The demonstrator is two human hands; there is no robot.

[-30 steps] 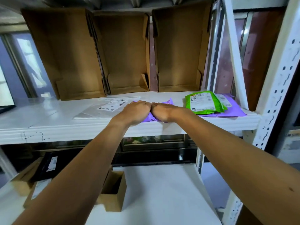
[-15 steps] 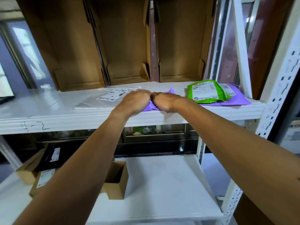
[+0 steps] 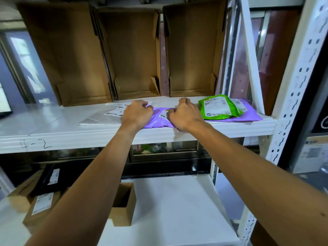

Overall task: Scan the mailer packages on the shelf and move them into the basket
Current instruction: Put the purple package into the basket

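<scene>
A purple mailer (image 3: pixel 157 119) lies at the front edge of the white shelf (image 3: pixel 71 135), its label partly showing between my hands. My left hand (image 3: pixel 137 114) grips its left end with curled fingers. My right hand (image 3: pixel 184 115) grips its right end the same way. To the right, a green mailer (image 3: pixel 219 107) lies on top of another purple mailer (image 3: pixel 248 116). A flat white mailer (image 3: pixel 106 115) with a label lies to the left, partly under my left hand. No basket or scanner is in view.
Three open cardboard bins (image 3: pixel 134 55) stand at the back of the shelf. A white perforated upright (image 3: pixel 294 86) frames the right side. On the lower shelf (image 3: pixel 168 210) sit a small open carton (image 3: pixel 123 204), labelled brown boxes (image 3: pixel 41 206) and a black package (image 3: pixel 51 178).
My hands, pressed together over the purple mailer before, have moved apart toward its ends, uncovering its middle and label. The camera view shifted slightly.
</scene>
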